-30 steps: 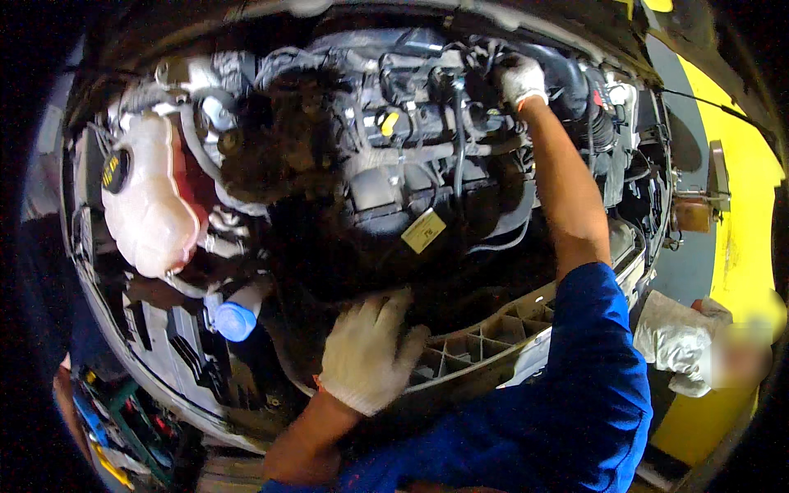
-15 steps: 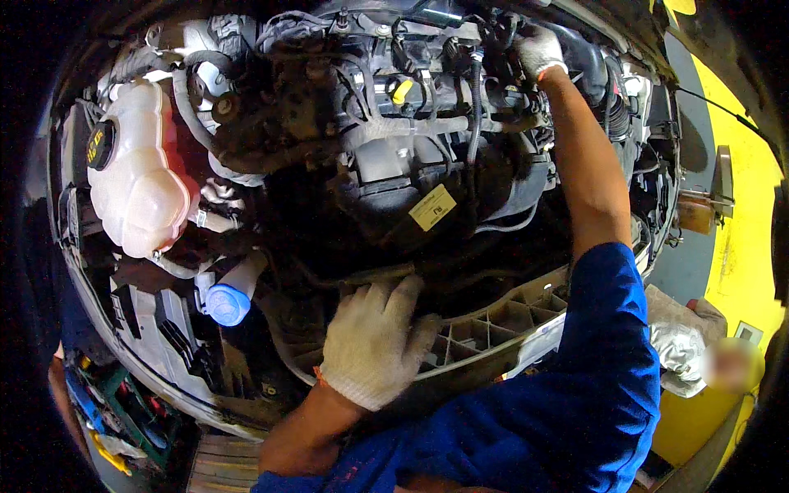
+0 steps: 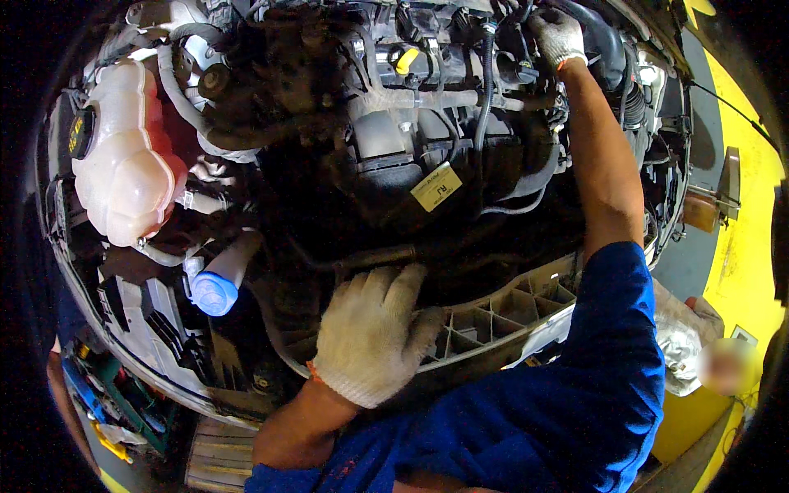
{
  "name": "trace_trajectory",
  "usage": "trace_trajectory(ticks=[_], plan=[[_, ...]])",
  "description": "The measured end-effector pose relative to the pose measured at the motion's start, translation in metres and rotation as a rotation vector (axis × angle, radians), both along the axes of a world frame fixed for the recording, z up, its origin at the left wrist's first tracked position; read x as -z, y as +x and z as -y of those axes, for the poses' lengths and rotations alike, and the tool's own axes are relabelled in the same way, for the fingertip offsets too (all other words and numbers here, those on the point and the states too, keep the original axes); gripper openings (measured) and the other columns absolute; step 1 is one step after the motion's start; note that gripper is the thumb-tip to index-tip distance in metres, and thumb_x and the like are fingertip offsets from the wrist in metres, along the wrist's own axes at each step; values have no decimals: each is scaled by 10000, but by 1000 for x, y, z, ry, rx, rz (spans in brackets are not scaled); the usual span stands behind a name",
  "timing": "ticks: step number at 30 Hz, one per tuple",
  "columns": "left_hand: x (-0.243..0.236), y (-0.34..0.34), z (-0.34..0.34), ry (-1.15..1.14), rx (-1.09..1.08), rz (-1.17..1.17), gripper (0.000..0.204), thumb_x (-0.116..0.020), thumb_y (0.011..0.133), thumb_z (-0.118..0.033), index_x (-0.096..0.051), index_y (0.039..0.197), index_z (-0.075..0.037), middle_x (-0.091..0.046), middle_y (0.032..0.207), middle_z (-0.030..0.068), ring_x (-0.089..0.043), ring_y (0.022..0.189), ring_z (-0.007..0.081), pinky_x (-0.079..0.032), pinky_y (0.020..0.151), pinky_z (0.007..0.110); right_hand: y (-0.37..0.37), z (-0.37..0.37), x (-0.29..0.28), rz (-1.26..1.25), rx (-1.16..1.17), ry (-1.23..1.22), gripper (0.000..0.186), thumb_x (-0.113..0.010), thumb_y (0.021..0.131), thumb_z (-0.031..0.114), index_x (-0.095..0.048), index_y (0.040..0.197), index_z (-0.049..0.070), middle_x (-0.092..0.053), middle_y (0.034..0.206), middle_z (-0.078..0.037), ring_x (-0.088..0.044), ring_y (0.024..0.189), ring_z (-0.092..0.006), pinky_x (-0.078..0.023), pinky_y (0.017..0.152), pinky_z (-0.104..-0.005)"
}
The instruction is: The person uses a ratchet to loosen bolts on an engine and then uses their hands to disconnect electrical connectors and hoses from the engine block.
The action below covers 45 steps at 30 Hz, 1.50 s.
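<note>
My left hand [image 3: 370,333], in a white knitted glove, lies flat on the front crossmember [image 3: 485,323] of an engine bay, fingers extended and thumb apart. It holds nothing. At the far right of the engine [image 3: 390,144], my right hand [image 3: 559,37], also gloved, reaches in beside a thick black air duct [image 3: 604,49]. Its fingers curl down among dark hoses and connectors, and what they grip is hidden. Just left of it runs a ribbed black conduit [image 3: 483,107]. A yellow dipstick handle [image 3: 406,60] sticks up in the middle of the engine.
A translucent coolant tank [image 3: 119,156] with a black cap stands at left. Below it is a blue-capped filler neck [image 3: 215,293]. A tool tray [image 3: 123,386] sits at lower left. A thin prop rod [image 3: 731,107] crosses the right side. Another person's arm [image 3: 62,394] shows at the left edge.
The view has shifted slightly, so the engine sits a little higher in it. My left hand stays on the crossmember and my right hand stays among the hoses.
</note>
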<state>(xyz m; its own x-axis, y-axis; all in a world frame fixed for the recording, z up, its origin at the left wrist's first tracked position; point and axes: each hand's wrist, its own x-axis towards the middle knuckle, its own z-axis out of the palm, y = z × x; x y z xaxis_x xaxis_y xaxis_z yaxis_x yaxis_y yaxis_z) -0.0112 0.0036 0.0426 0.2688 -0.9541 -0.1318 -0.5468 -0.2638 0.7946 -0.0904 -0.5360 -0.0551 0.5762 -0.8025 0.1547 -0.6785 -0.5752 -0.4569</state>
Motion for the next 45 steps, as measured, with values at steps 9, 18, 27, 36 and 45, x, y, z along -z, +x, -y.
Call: trace_trajectory(ticks=[9,18,27,36,45], plan=[[-2,0,2,33,7,-4,499,-731,853,-291,-615,1250,-12,-656,1088,204,-626,934,408,-509,840,498,10,-27,-13,3,-81,-140,258,-706,874,150,-724,1072,-15,-764,993,-194,-713,921,-300,-542,855,-384],[0,1,1,18,10,1,511,-736,845,-302,-615,1242,-3,-651,1050,194,-629,934,397,-511,833,494,17,-29,-15,179,-91,18,251,-745,884,151,-737,1079,-7,-779,989,-146,-696,898,-216,-538,845,-360],[-2,4,3,21,21,-4,504,-745,838,-328,-638,1202,4,-649,1030,173,-638,922,353,-522,799,465,9,-9,-5,108,-210,-72,195,-686,862,81,-728,1026,-17,-764,912,-139,-666,825,-200,-538,787,-363],[1,0,3,-24,1,-36,494,-745,829,-311,-642,1193,7,-650,1009,166,-649,943,363,-532,790,469,6,10,2,228,-87,-68,250,-766,894,176,-735,1058,-10,-755,952,-89,-661,881,-174,-530,819,-338],[-1,4,2,16,16,-139,594,-791,759,-282,-626,1261,-10,-648,1125,241,-632,950,421,-521,820,509,14,-7,-13,14,-58,-108,209,-747,879,172,-755,990,-5,-742,866,-98,-645,805,-196,-522,761,-355]])
